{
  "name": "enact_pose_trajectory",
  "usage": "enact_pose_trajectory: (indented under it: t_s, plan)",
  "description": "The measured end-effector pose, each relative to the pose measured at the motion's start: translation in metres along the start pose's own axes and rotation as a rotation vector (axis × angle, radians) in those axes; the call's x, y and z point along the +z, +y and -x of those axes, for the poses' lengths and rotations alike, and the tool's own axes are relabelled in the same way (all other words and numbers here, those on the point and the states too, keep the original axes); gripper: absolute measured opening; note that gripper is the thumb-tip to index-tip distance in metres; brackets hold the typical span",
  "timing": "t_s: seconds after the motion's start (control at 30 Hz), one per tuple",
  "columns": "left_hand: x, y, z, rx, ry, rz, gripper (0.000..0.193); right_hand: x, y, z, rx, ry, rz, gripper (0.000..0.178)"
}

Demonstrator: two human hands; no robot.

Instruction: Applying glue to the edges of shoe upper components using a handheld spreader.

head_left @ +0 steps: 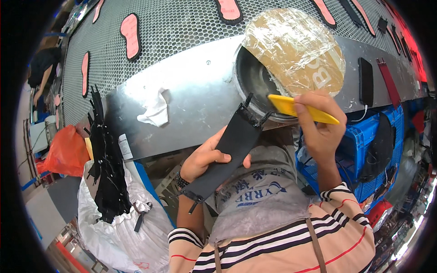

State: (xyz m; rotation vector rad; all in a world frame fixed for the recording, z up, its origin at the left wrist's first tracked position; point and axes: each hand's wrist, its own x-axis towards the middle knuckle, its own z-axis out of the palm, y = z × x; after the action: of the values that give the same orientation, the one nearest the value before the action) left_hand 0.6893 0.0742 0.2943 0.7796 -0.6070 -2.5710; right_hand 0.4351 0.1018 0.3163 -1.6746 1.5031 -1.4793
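My left hand [203, 160] is closed on a flat black fabric piece [236, 139] with short narrow tabs at its ends, thumb on top. It is tilted, its upper end beside the rim of a round metal pot [240, 75]. In my right hand [322, 125] is a yellow plastic scraper [296, 109], its tip over the pot's near edge. A round cardboard lid [300, 50], wrapped in clear film, covers much of the pot. Pale liquid or residue shows in the uncovered part; how deep it is I cannot tell.
A perforated conveyor [182, 27] carries several pink insoles [131, 36]. Crumpled white paper [157, 109] lies on the metal ledge. Right of the pot are a phone [365, 82] on a cable and a blue crate [364, 141]. Black pieces [109, 173] fill a white sack [91, 227] at left.
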Motion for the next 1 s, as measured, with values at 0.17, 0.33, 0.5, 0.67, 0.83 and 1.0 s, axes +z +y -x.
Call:
enact_pose_trajectory:
  t_s: [0.17, 0.33, 0.5, 0.67, 0.83, 1.0]
  plan:
    - [0.0, -0.002, 0.0, 0.004, 0.014, -0.034, 0.075, -0.006, -0.002, 0.001, -0.049, 0.03, 0.101, 0.013]
    - [0.003, -0.003, 0.0, 0.001, 0.014, -0.008, 0.073, 0.013, -0.014, -0.008, -0.037, 0.047, -0.144, 0.012]
    - [0.008, 0.001, 0.005, 0.017, 0.05, -0.055, 0.064, 0.008, -0.004, -0.011, -0.147, 0.088, 0.094, 0.013]
    - [-0.004, 0.055, 0.015, 0.275, 0.078, -0.178, 0.048, -0.014, -0.018, -0.011, -0.187, 0.213, -0.014, 0.013]
    - [0.034, 0.167, -0.11, 0.466, 0.078, -0.474, 0.038, -0.035, -0.016, -0.028, -0.178, 0.487, -0.08, 0.013]
    - [0.01, 0.252, -0.262, 0.503, 0.143, -0.506, 0.048, -0.011, -0.043, -0.088, -0.328, 0.392, -0.066, 0.015]
